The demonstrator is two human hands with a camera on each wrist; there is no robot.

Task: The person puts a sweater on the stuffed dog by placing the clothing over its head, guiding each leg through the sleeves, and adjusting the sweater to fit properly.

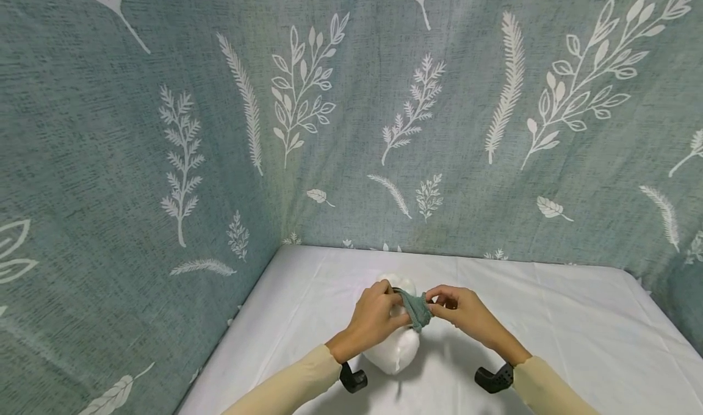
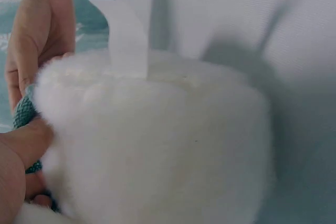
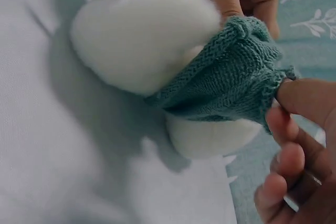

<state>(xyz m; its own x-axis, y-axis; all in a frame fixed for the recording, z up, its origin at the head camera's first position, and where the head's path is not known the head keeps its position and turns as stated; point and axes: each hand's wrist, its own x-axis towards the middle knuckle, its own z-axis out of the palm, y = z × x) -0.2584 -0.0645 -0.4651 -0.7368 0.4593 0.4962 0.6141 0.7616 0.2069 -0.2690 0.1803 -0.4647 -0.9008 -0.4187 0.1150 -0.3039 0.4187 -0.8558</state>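
A fluffy white plush toy [image 1: 394,351] is at the middle of the table, a white tag [image 2: 128,40] standing up from its fur. Bunched against one side of it is a teal knitted garment [image 3: 226,80], perhaps a small doll sweater, with ribbed edges. My left hand [image 1: 375,312] grips the garment's edge next to the toy, thumb [image 2: 32,142] over the knit. From the other side my right hand [image 1: 464,311] pinches the garment's far end between thumb and forefinger, drawing the knit out away from the toy. The plush hides part of the left fingers in the left wrist view.
White cloth covers the table [image 1: 549,317]. Behind and to the left hangs a grey-green curtain [image 1: 351,128] with white leaf prints, meeting the table's far edge. Each wrist wears a black strapped device [image 1: 353,379].
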